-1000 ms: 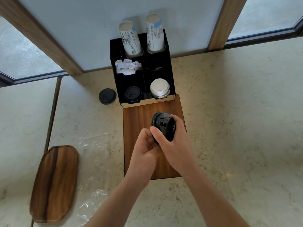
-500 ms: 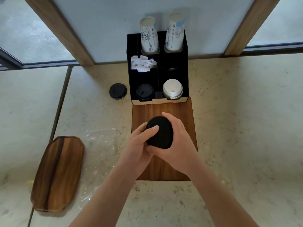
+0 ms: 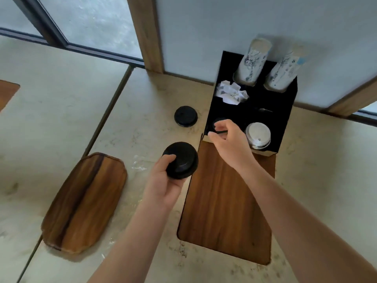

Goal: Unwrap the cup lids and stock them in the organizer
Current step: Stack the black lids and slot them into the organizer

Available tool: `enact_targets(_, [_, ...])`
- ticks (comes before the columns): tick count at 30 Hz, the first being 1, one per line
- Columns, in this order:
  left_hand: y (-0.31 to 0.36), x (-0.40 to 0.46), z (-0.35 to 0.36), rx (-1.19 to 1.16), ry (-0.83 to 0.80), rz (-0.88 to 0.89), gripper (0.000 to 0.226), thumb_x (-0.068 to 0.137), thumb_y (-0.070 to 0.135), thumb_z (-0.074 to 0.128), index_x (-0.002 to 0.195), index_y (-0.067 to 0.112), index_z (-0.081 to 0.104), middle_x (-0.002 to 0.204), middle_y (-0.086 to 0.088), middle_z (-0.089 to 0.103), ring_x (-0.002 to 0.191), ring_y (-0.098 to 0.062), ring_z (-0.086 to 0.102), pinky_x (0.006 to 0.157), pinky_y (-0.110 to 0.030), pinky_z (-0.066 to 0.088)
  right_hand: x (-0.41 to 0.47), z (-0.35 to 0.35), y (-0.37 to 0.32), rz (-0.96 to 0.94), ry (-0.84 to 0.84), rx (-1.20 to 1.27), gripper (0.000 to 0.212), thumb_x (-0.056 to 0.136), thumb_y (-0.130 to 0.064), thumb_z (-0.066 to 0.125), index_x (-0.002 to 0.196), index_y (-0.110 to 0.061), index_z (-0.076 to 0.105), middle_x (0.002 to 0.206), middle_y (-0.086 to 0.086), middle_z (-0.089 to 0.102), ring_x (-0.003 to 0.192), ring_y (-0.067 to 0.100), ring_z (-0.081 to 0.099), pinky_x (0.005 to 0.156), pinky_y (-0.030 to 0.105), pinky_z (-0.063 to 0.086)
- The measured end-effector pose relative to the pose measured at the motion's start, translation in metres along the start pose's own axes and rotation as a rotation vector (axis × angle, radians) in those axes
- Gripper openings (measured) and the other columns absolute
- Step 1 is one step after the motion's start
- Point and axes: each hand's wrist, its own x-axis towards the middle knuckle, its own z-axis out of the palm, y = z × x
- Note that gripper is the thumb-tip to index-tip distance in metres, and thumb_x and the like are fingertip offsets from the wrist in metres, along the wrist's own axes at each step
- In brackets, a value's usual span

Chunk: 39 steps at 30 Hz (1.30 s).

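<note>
My left hand [image 3: 163, 184] grips a stack of black cup lids [image 3: 181, 160] above the counter, left of the wooden board. My right hand [image 3: 230, 141] reaches into the front left compartment of the black organizer [image 3: 283, 111] and pinches a black lid [image 3: 221, 131] at its edge, over the black lids stored there. White lids [image 3: 258, 135] fill the front right compartment. A single black lid [image 3: 185, 116] lies on the counter left of the organizer. Clear plastic wrap [image 3: 139, 165] lies on the counter below my left hand.
Two stacks of paper cups [image 3: 253, 62] stand in the organizer's rear slots, with crumpled white paper [image 3: 231, 94] in the middle left compartment. A rectangular wooden board [image 3: 224, 211] lies before the organizer. An oval wooden tray [image 3: 85, 201] sits at the left. A wall and windows stand behind.
My hands have parted: the left keeps the lid stack and moved left, the right carried one black lid up to the organizer's front left compartment. The view shifted left.
</note>
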Motion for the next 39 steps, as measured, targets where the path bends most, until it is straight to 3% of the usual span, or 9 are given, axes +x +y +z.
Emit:
enact_targets(4, [0.02,0.022,-0.018,-0.087,0.051,0.022,0.026,0.095,0.0,0.053,0.119,0.004,0.062,0.121,-0.021,0.069,0.11,-0.036,0.069,0.066,-0.037,0.063,0.055,0.045,-0.012,-0.058,-0.125,-0.132,0.036,0.095,-0.022,0.062,0.13,-0.014,0.058,0.12,-0.004,0.061,0.112,0.013,0.06,0.085,0.021,0.046])
enact_targets(9, [0.031,0.046,-0.033,-0.091,0.074,0.053,0.02,0.096,-0.004,0.053,0.11,0.0,0.066,0.097,-0.015,0.079,0.088,-0.027,0.077,0.065,-0.032,0.063,0.107,0.102,-0.009,-0.055,-0.213,-0.406,0.051,0.095,-0.023,0.065,0.139,-0.006,0.046,0.14,0.012,0.05,0.129,0.029,0.048,0.099,0.033,0.041])
enact_targets(14, [0.038,0.064,-0.043,-0.1,0.038,0.063,0.027,0.095,-0.004,0.051,0.117,0.0,0.067,0.103,-0.014,0.078,0.093,-0.026,0.077,0.081,-0.037,0.064,0.14,0.132,-0.005,-0.019,-0.211,-0.631,0.087,0.088,-0.038,0.072,0.154,-0.007,0.027,0.156,0.015,0.033,0.143,0.036,0.03,0.116,0.046,0.033])
enact_targets(17, [0.044,0.069,-0.049,-0.112,0.02,0.058,0.024,0.095,0.001,0.055,0.113,0.006,0.069,0.105,-0.012,0.077,0.094,-0.025,0.076,0.077,-0.037,0.064,0.155,0.137,-0.004,-0.017,-0.281,-0.716,0.097,0.085,-0.04,0.074,0.158,-0.01,0.019,0.159,0.015,0.029,0.146,0.039,0.025,0.115,0.046,0.03])
enact_targets(26, [0.056,0.062,-0.057,-0.14,-0.052,0.004,0.032,0.096,0.024,0.049,0.115,0.002,0.063,0.12,-0.021,0.069,0.109,-0.035,0.067,0.088,-0.043,0.059,0.15,0.126,0.0,-0.018,-0.284,-0.689,0.09,0.082,-0.043,0.076,0.153,-0.01,0.03,0.149,0.018,0.042,0.137,0.039,0.037,0.109,0.047,0.037])
enact_targets(29, [0.056,0.058,-0.055,-0.136,-0.005,0.015,0.042,0.097,0.021,0.048,0.129,-0.003,0.063,0.126,-0.024,0.069,0.111,-0.035,0.068,0.087,-0.041,0.061,0.124,0.117,-0.008,-0.088,-0.24,-0.592,0.098,0.076,-0.05,0.076,0.153,-0.012,0.028,0.15,0.012,0.044,0.138,0.034,0.04,0.108,0.047,0.042])
enact_targets(32, [0.056,0.054,-0.055,-0.109,0.04,0.033,0.043,0.1,0.018,0.048,0.136,-0.004,0.056,0.13,-0.024,0.068,0.118,-0.038,0.067,0.09,-0.043,0.06,0.087,0.113,-0.022,-0.23,-0.199,-0.404,0.103,0.069,-0.057,0.076,0.152,-0.023,0.026,0.146,0.002,0.047,0.131,0.021,0.047,0.103,0.035,0.043])
enact_targets(36, [0.054,0.046,-0.062,-0.071,0.046,0.024,0.03,0.102,0.018,0.048,0.121,0.0,0.062,0.13,-0.025,0.068,0.117,-0.038,0.068,0.101,-0.048,0.056,0.037,0.104,-0.035,-0.267,-0.31,-0.201,0.101,0.066,-0.059,0.081,0.147,-0.038,0.024,0.127,-0.023,0.045,0.115,0.005,0.052,0.094,0.027,0.046])
enact_targets(39, [0.053,0.042,-0.066,-0.021,0.013,0.019,0.032,0.103,0.019,0.046,0.119,-0.001,0.064,0.124,-0.024,0.071,0.106,-0.033,0.072,0.095,-0.047,0.059,0.012,0.098,-0.035,-0.28,-0.391,-0.217,0.098,0.065,-0.063,0.081,0.144,-0.041,0.027,0.121,-0.035,0.044,0.113,-0.001,0.052,0.093,0.025,0.05])
